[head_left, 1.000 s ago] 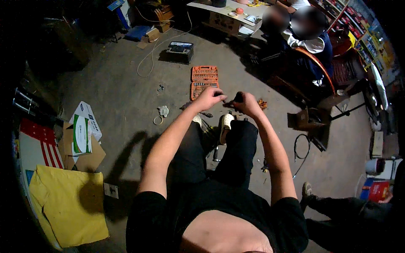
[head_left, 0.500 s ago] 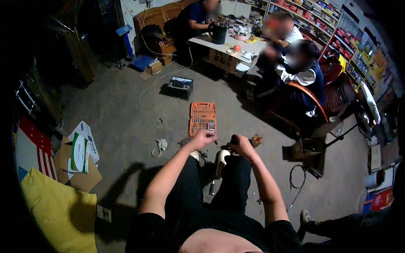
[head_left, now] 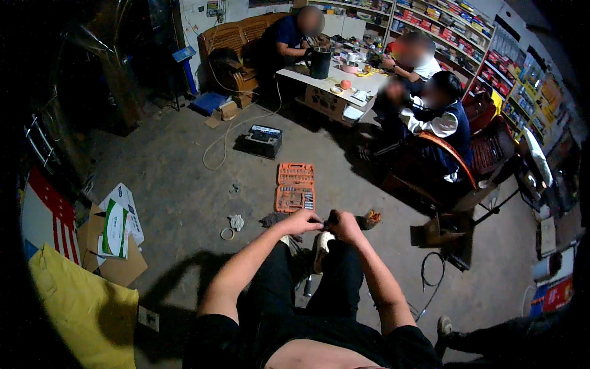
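Note:
Over my knees and pale shoes, my two hands are close together around a small dark part (head_left: 326, 225) that is too small to name. My left hand (head_left: 304, 222) has its fingers closed at the part's left side. My right hand (head_left: 344, 226) is curled around the dark piece. Just beyond them an open orange socket set (head_left: 295, 175) lies on the floor. A white crumpled item (head_left: 236, 223) and a pale ring (head_left: 227, 234) lie to the left, and a dark object with orange bits (head_left: 372, 219) is at the right.
A car battery (head_left: 262, 141) and loose cables lie ahead. People sit around a cluttered low table (head_left: 301, 83) at the back. Chairs and a metal frame (head_left: 467, 215) stand right, near a black hose (head_left: 432, 273). Cardboard (head_left: 123, 264) and yellow cloth (head_left: 80, 307) are left. Someone's leg reaches in at lower right.
The view has tilted up, bringing more of the table and people into sight. My hands and the floor things appear lower in the picture, and my hands have drawn slightly closer together.

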`<state>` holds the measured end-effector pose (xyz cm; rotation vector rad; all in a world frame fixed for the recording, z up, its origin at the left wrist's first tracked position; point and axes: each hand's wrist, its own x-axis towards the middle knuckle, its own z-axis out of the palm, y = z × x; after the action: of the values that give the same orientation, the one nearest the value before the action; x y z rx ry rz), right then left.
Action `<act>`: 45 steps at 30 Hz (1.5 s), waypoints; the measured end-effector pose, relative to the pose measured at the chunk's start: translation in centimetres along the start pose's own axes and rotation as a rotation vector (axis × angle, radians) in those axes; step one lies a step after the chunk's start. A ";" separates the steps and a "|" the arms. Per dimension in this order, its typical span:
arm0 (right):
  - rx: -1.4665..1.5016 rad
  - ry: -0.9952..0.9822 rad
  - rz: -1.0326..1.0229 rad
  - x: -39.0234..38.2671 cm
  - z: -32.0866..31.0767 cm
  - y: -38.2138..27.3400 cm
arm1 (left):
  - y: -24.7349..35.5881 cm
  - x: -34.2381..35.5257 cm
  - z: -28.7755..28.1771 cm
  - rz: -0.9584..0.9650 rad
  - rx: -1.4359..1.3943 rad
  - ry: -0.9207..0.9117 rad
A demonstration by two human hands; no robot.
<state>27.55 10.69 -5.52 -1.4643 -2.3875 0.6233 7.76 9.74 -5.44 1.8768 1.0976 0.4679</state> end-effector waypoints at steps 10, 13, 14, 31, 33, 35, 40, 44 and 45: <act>1.446 -0.395 0.336 -1.8 -0.8 -0.8 | -9.5 -0.3 3.2 0.069 -0.806 -0.037; 1.203 -0.483 0.183 -1.3 -0.2 0.3 | -7.9 0.1 2.4 -0.112 -0.483 0.183; 0.886 -0.430 0.124 -1.0 0.7 1.6 | -6.9 0.3 2.1 -0.176 -0.445 0.276; 0.252 -0.225 -0.042 -0.4 -0.5 0.3 | -5.9 0.6 0.4 -0.073 -0.365 0.276; 0.451 0.113 0.109 -0.2 -0.9 -0.2 | -4.4 1.3 1.0 -0.029 -0.408 0.274; 0.916 0.207 0.265 0.6 -1.4 0.4 | -2.2 0.9 1.3 -0.076 -0.473 0.228; 1.462 -0.315 0.150 -0.3 -3.6 -1.3 | -6.0 0.1 1.1 0.048 -0.780 0.208; 0.515 -0.432 -0.179 0.3 -2.4 1.6 | -3.8 0.4 -0.3 -0.089 -0.758 0.278; 0.276 -0.272 -0.022 0.3 -1.8 0.9 | -2.9 0.1 -0.6 -0.095 -0.725 0.295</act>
<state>28.97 11.68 -4.42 -1.3044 -2.3836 1.1602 5.95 10.77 -7.54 1.1365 1.0121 0.9620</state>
